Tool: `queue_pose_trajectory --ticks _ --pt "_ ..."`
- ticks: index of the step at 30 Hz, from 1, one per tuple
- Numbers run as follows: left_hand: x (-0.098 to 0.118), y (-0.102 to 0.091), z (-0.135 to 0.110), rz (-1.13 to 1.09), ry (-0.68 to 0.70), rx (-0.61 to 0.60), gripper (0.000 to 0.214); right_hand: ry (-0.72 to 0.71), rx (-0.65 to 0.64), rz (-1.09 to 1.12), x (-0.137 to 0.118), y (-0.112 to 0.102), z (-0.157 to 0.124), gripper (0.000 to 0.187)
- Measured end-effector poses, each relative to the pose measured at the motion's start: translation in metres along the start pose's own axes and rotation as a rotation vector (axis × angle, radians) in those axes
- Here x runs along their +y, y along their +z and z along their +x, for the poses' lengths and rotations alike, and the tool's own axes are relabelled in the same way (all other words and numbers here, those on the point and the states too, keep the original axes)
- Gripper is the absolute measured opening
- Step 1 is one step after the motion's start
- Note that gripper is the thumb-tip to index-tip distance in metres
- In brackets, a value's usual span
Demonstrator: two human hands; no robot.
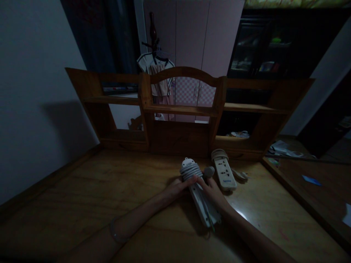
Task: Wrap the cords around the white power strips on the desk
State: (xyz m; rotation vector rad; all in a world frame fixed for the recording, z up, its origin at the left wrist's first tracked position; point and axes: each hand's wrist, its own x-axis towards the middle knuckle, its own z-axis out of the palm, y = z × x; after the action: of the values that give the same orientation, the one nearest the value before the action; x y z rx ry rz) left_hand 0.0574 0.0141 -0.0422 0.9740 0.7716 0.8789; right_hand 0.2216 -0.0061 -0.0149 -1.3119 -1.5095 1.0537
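Observation:
A white power strip (199, 204) is held just over the wooden desk, its grey cord (191, 171) wound in several turns around the far end. My left hand (179, 188) grips its left side, thumb lying across the top below the coils. From the right, my right hand (212, 191) closes on the strip and cord, its fingers partly hidden. A grey plug (209, 171) sticks out beside the right fingers. A thin greenish strand (211, 219) hangs at the near end. Right of my hands lies a second power strip (225, 173) with its own cord coiled at its far end.
The wooden desk (123, 204) carries a low shelf unit (179, 109) along its back edge. A wall (41, 109) borders the left side. Behind stand a coat rack with clothes (159, 73) and a pink wardrobe (192, 36). Papers (285, 149) lie at the far right.

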Motion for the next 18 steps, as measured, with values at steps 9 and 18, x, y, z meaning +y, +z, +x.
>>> queue_pose_trajectory --ticks 9,18 --pt "-0.0022 0.0001 0.0023 -0.014 0.006 0.003 0.054 0.002 0.002 -0.002 -0.0003 0.0012 0.0004 0.056" --pt "0.0007 0.0018 -0.0007 -0.026 -0.001 0.004 0.055 -0.010 -0.013 0.012 -0.0009 0.0006 0.0006 0.058"
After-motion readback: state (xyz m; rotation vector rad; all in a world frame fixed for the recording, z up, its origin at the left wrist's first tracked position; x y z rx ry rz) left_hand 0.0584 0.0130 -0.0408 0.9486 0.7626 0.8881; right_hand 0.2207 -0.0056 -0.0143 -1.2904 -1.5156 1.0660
